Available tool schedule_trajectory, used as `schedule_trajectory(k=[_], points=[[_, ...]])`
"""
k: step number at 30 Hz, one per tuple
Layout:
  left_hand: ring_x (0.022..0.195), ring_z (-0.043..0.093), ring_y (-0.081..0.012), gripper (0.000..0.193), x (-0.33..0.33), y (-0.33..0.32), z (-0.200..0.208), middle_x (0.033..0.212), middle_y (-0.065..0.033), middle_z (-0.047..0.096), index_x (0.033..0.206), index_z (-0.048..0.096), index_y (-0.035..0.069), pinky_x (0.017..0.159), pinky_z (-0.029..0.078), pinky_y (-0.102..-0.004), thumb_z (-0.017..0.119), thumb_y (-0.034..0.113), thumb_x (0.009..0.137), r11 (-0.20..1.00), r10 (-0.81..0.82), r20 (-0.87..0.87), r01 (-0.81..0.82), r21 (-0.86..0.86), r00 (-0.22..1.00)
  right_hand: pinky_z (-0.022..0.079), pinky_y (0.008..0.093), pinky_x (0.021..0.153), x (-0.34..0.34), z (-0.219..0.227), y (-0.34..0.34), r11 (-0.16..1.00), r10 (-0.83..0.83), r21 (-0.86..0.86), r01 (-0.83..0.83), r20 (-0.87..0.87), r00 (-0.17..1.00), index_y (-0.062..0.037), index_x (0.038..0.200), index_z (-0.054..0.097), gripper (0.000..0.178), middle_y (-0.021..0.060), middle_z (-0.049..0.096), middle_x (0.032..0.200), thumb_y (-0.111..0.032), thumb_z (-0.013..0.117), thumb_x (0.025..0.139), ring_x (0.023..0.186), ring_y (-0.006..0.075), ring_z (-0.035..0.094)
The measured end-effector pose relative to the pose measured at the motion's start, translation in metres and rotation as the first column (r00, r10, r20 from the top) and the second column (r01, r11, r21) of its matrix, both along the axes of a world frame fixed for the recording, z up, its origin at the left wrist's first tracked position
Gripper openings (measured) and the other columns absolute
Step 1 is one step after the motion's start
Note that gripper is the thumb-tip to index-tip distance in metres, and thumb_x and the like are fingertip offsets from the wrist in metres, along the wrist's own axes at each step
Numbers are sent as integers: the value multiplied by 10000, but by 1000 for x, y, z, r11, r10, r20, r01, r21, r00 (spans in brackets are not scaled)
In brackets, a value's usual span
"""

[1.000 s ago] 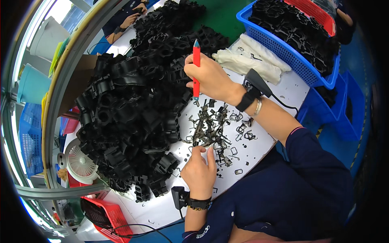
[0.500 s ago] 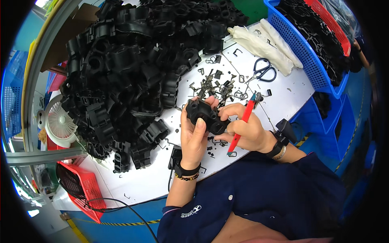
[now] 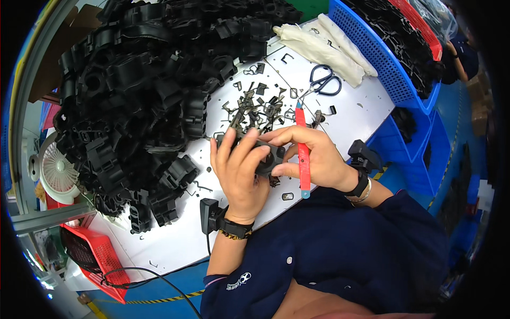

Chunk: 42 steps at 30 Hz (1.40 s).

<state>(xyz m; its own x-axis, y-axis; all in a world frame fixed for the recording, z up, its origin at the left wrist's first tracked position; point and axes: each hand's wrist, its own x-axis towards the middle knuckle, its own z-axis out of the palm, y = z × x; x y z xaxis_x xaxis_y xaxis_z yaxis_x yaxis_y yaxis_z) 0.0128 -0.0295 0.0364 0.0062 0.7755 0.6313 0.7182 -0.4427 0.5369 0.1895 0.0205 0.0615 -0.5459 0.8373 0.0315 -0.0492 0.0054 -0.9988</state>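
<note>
Over the near part of the white table, both hands are closed on a black moulded plastic part [image 3: 272, 158]. My left hand [image 3: 239, 173] lies across its top and left side, back of the hand upward, hiding much of it. On the other side, the thumb and fingers of my right hand [image 3: 316, 157] pinch its right end. A slim red tool with teal ends [image 3: 304, 159] also sits in my right hand, roughly upright in the picture, passing between the fingers. Small black plastic scraps [image 3: 255, 109] lie scattered just beyond the hands.
A large heap of black moulded parts [image 3: 143, 95] covers the table's left side. Dark-handled scissors [image 3: 324, 82] and white gloves [image 3: 319, 48] lie farther back. Blue baskets [image 3: 382, 64] stand at right, a red basket [image 3: 109, 255] and white fan [image 3: 56, 170] at left. Another person [image 3: 462, 58] is far right.
My left hand has turned from palm up under the black part to back up over it. The red tool has swung from slanted to nearly upright. The whole view has shifted slightly.
</note>
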Motion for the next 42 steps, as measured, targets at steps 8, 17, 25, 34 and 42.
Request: schedule_trajectory(k=[8, 17, 25, 34, 42], points=[[1348, 434, -311, 837, -2, 1, 1, 1476, -191, 379, 1551, 155, 61, 1114, 374, -467, 625, 17, 860, 830, -5, 983, 547, 106, -183, 576, 308, 874, 1, -12, 3, 984, -135, 100, 149, -134, 982, 26, 1164, 589, 419, 184, 604, 1287, 33, 782, 792, 1130, 220, 634], [1163, 616, -332, 366, 7, -1, -3, 1193, -147, 590, 1308, 421, 38, 970, 538, -518, 569, 180, 1005, 851, 235, 956, 513, -115, -174, 532, 319, 847, 10, -4, 15, 971, -80, 218, 99, -94, 992, 7, 1327, 527, 468, 136, 648, 1187, -223, 664, 943, 1022, 209, 654], [1122, 643, -320, 329, 7, 2, -7, 1134, -139, 632, 1164, 524, -25, 934, 589, -452, 531, 275, 1029, 874, 267, 958, 445, -196, -102, 475, 247, 635, 22, 4, 15, 986, -151, 54, 161, -160, 976, 23, 1108, 611, 653, 110, 681, 765, -487, 206, 1077, 679, 129, 631], [1103, 651, -308, 322, 11, 0, -6, 1160, -135, 612, 1238, 472, 27, 900, 595, -447, 570, 231, 1010, 872, 277, 960, 415, -261, 22, 409, 223, 517, 9, 9, 6, 999, -25, 43, 24, 23, 999, -4, 962, 651, 243, 7, 574, 598, -191, 512, 1032, 530, 54, 521], [1120, 642, -323, 441, 11, 0, -4, 1213, -142, 564, 1349, 360, 65, 874, 589, -418, 600, 133, 986, 862, 292, 957, 431, -266, 6, 419, 223, 497, 4, 10, 6, 996, -44, 77, 37, 100, 994, -4, 936, 647, 213, 13, 585, 592, -141, 505, 1014, 518, 51, 549]])
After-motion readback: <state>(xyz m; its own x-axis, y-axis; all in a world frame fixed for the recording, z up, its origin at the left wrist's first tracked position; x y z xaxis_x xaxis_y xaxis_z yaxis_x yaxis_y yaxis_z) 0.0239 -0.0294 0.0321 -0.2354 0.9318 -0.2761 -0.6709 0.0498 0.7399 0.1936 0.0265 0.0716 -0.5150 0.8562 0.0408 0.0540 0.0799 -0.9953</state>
